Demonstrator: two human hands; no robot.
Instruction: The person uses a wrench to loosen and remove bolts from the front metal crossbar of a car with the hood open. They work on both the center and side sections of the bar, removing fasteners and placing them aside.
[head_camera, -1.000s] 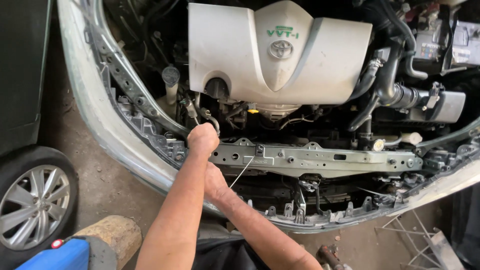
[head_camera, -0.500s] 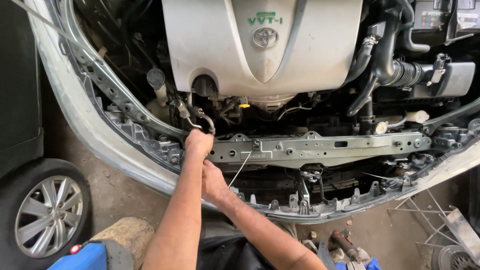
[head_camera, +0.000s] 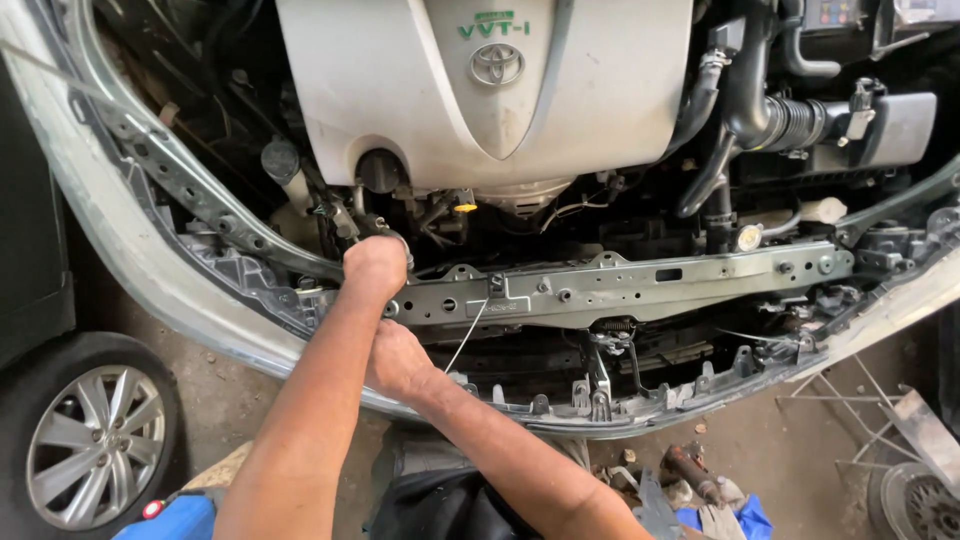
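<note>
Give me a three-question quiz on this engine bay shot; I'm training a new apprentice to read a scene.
1. True or false: the left hand is closed at the left end of the grey metal crossmember.
2. Where is the right hand relative to the left hand? A above it, on the engine cover; B just below it, in front of the crossmember; C far right, by the black air hose.
3. What round thing shows at the lower left of the view?

Key:
1. True.
2. B.
3. A car wheel with a silver spoked rim.
</note>
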